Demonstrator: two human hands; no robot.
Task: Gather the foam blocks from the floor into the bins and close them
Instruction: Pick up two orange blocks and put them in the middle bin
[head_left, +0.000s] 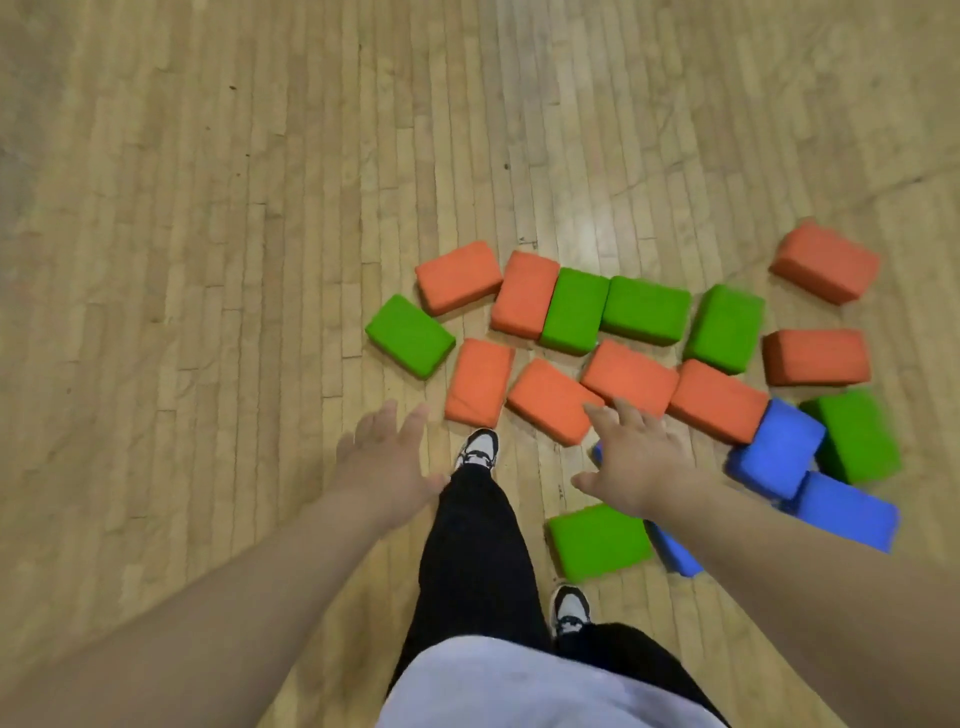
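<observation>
Pale shirt (519, 686) over plank floor (208, 260)

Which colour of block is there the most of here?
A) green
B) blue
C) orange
C: eight orange blocks show, against six green blocks and only a few blue blocks, one of them partly hidden behind the arm.

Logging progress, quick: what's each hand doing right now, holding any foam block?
Left hand: open, fingers spread, holding nothing.
Right hand: open, fingers spread, holding nothing.
</observation>
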